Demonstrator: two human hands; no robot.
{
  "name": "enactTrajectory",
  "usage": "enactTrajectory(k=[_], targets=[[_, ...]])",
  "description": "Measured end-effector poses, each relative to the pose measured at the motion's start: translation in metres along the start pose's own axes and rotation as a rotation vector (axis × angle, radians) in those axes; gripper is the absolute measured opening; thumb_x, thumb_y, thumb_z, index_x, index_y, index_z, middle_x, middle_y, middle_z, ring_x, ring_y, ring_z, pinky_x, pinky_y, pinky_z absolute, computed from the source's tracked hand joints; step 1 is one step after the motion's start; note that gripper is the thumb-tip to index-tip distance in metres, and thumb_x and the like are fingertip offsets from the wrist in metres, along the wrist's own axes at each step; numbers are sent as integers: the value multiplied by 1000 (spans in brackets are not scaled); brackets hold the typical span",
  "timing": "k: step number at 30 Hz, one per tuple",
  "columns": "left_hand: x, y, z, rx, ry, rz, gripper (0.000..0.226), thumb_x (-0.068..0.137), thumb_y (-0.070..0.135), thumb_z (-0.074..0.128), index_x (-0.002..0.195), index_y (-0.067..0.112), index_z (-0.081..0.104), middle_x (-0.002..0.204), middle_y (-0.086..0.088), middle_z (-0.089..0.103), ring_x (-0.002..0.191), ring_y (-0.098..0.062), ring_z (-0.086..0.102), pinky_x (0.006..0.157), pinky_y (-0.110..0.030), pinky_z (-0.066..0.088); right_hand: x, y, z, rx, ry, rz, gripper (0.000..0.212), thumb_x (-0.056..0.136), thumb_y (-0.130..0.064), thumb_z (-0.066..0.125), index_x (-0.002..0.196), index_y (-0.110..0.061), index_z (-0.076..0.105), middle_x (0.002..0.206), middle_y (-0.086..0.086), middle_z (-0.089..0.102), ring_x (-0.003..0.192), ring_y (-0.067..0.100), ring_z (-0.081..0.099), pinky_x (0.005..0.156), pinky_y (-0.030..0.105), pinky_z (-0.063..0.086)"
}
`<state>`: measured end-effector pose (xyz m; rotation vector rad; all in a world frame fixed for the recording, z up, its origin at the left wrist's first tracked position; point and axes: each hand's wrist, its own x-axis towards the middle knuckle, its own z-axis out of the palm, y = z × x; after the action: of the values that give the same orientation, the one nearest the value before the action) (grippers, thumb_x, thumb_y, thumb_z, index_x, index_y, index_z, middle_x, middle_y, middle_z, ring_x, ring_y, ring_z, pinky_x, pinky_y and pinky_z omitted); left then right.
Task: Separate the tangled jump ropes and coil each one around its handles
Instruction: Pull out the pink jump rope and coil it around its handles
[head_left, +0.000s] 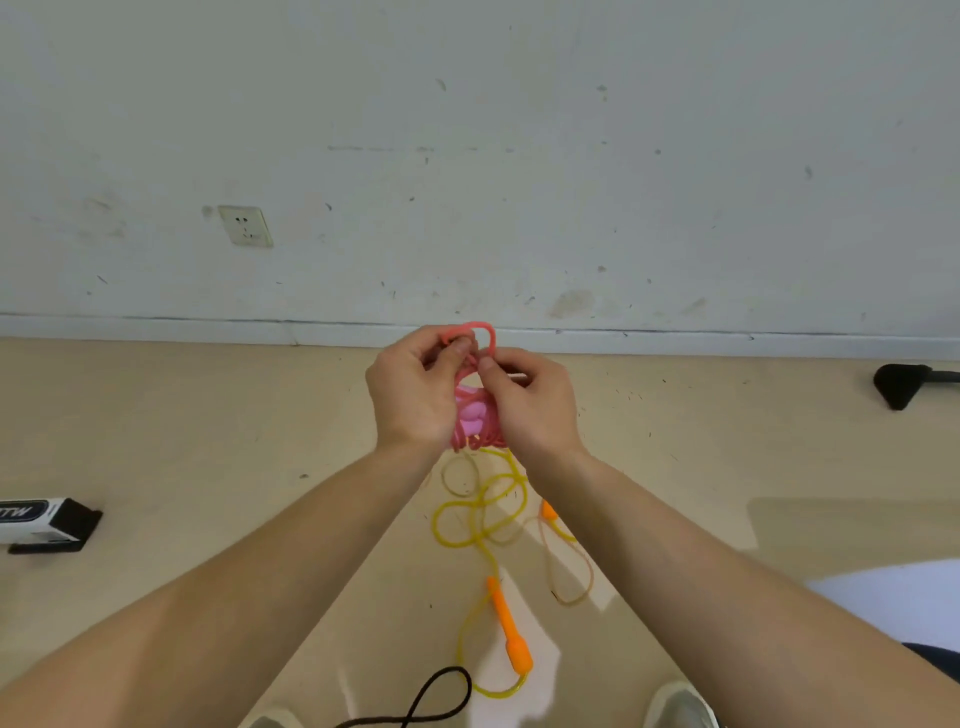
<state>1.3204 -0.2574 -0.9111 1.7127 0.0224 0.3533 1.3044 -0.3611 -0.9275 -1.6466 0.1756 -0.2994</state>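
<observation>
Both sets of fingers are pinched on a raised loop of thin pink plastic jump rope (470, 328). The fingers (460, 349) of the left hand (410, 395) curl over one side of the loop. The thumb and fingers (491, 370) of the right hand (532, 405) nip the other side, apparently to tuck this end through and lock the coil. Below the loop, between the two palms, the rest of that rope sits wound around its paired light-pink handles (471, 418). The bundle is held up clear of the floor, probably so the turns cannot slip. Under the wrists, on the beige floor (208, 441) and well short of its wall edge, a translucent yellow jump rope (480, 512) lies in loose loops. One orange handle (510, 631) lies nearer the person, and another (548, 512) is partly hidden by the right forearm; this rope looks not yet coiled. A black cord (447, 691) curls at the floor's near edge.
</observation>
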Motion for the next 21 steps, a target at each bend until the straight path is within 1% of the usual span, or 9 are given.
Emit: enactTrajectory(k=[2, 4, 6, 8, 11, 13, 15, 18, 21], targets=[[21, -3, 2, -46, 5, -21, 14, 91, 1, 65, 90, 12, 74, 76, 0, 72, 68, -4, 69, 65, -12, 52, 20, 1, 5, 100, -14, 55, 11, 91, -11, 67, 87, -11, 77, 77, -3, 75, 70, 15, 68, 72, 34, 55], [46, -7, 7, -45, -12, -33, 11, 92, 0, 65, 88, 8, 71, 72, 0, 70, 61, 1, 67, 62, -9, 49, 44, 5, 9, 132, -28, 92, 9, 89, -13, 70, 86, -11, 77, 78, 3, 74, 71, 15, 65, 74, 36, 54], [73, -15, 16, -24, -39, -30, 10, 93, -1, 63, 87, 4, 69, 72, -2, 69, 59, 2, 66, 60, -8, 48, 73, 11, 11, 147, -49, 118, 8, 89, -11, 71, 86, -9, 77, 80, 9, 74, 73, 17, 65, 76, 38, 55], [100, -28, 27, 10, -38, -8, 9, 94, 1, 63, 86, 2, 68, 73, -5, 70, 62, 0, 66, 60, -9, 48, 106, 17, 13, 133, -73, 129, 8, 89, -10, 72, 86, -5, 77, 82, 14, 75, 73, 17, 66, 76, 38, 55], [142, -45, 43, 22, 1, -27, 13, 92, 6, 65, 81, 9, 70, 72, -2, 71, 65, -6, 68, 60, -12, 49, 155, 24, 19, 65, -110, 133, 7, 88, -12, 73, 83, -7, 76, 81, 15, 74, 72, 19, 67, 74, 39, 56], [167, -44, 51, 1, 7, -73, 16, 90, 6, 68, 77, 16, 70, 72, 0, 72, 64, -7, 69, 60, -12, 50, 182, 20, 23, 10, -120, 129, 7, 88, -13, 73, 84, -8, 76, 80, 13, 74, 71, 18, 67, 73, 38, 55], [188, -28, 54, -27, 2, -119, 15, 88, 6, 71, 79, 18, 70, 74, 0, 73, 63, -7, 71, 60, -13, 51, 200, 2, 26, -27, -116, 135, 7, 88, -14, 73, 85, -9, 76, 80, 11, 75, 71, 18, 69, 72, 37, 57], [211, 19, 53, -19, -32, -125, 6, 86, 11, 75, 85, 15, 72, 79, 0, 74, 70, -9, 72, 63, -15, 53, 217, -46, 23, -37, -105, 179, 7, 89, -16, 72, 83, -14, 77, 81, 9, 75, 74, 24, 71, 77, 45, 59], [234, 84, 54, 47, -131, -108, 5, 87, 16, 74, 84, 17, 71, 77, 7, 73, 73, -6, 71, 70, -21, 55, 233, -113, 11, -58, -88, 212, 7, 88, -19, 73, 83, -17, 78, 82, 7, 76, 81, 29, 73, 82, 52, 59]])
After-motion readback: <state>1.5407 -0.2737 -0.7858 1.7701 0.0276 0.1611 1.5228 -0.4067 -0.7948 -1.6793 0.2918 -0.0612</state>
